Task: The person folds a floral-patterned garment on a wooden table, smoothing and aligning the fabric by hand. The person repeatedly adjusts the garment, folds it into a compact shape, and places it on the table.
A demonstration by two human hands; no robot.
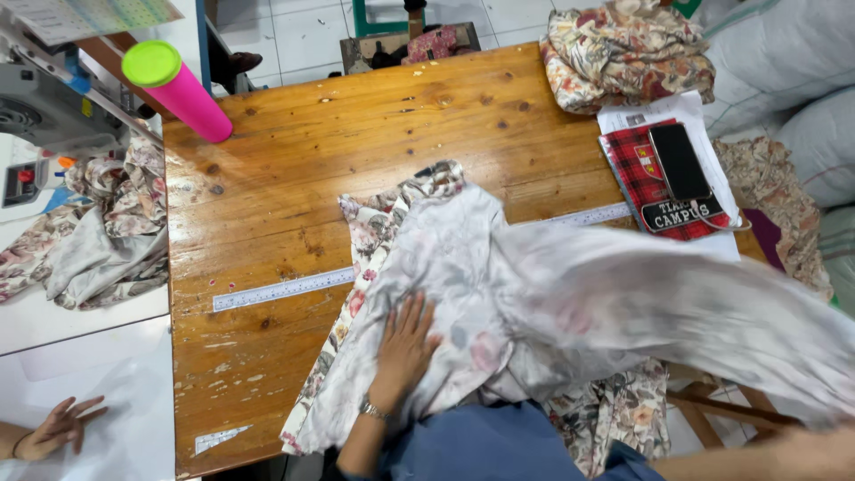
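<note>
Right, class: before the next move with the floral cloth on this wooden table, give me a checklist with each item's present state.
1. Left hand flat on the floral cloth: ok.
2. Right hand grip on the cloth: cannot tell, blurred at the frame edge.
3. Cloth lying flat: not ok, right part lifted and blurred.
4. Ruler fully visible: not ok, cloth covers its middle.
5. Phone clear of cloth: ok.
6. Pink bottle away from cloth: ok.

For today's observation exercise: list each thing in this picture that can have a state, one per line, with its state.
Floral fabric: inside out, spread on the table, right part lifted and blurred.
Left hand: flat, pressing the fabric.
Right hand: blurred at the frame edge, grip unclear.
Pink bottle: green cap on.
Phone: screen dark.
Metal ruler: flat, partly covered.
</note>
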